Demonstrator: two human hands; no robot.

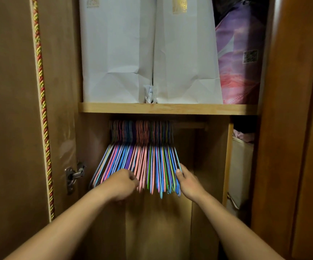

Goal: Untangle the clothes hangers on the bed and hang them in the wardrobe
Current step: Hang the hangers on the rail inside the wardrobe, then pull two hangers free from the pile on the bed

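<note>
The coloured hangers [142,156] hang bunched on the wardrobe rail [189,125] beneath the shelf [170,108]; the left hand [122,182] pinches the pink ones mid-bunch; the right hand [187,180] grips the rightmost; white paper bags [118,53] stand above.

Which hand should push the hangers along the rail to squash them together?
Probably the right hand: it holds the outermost hanger at the right end of the hangers, with bare rail beside it. The left hand is among the middle ones.
</note>
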